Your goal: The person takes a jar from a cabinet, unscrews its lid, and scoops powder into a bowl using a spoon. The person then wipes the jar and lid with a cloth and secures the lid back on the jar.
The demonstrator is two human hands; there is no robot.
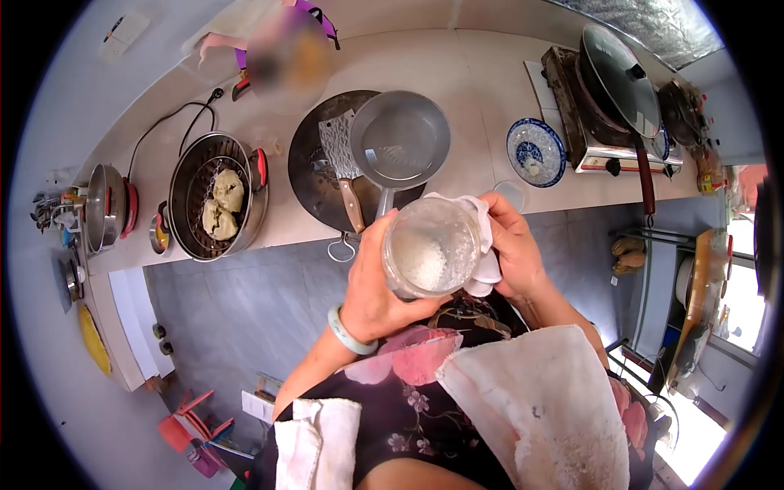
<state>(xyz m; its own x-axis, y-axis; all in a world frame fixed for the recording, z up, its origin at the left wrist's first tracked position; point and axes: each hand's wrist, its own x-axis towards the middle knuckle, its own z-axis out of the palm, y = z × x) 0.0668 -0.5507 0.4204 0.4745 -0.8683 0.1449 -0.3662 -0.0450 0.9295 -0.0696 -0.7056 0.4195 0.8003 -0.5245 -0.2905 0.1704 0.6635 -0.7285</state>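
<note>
In the middle of the head view, my left hand (371, 282) wraps round the side of a clear jar (394, 255) and holds it up before the counter edge. White grainy powder (423, 265) lies inside, and more of it clings to the jar's inner wall. My right hand (516, 253) grips a white cloth (483, 276), which is pressed to the jar's right side and rim. Some of its fingers are hidden by the cloth. Just beyond the jar, a grey frying pan (400, 139) and a cleaver (336, 147) rest on a round dark board (306, 175).
At left a steamer pot (180, 216) holds pale dough-like lumps (227, 192). A blue-and-white plate (549, 135) stands right of the pan. Further right are a gas stove (604, 163) and a wok with a glass lid (625, 77). A large cloth (539, 400) lies over my lap.
</note>
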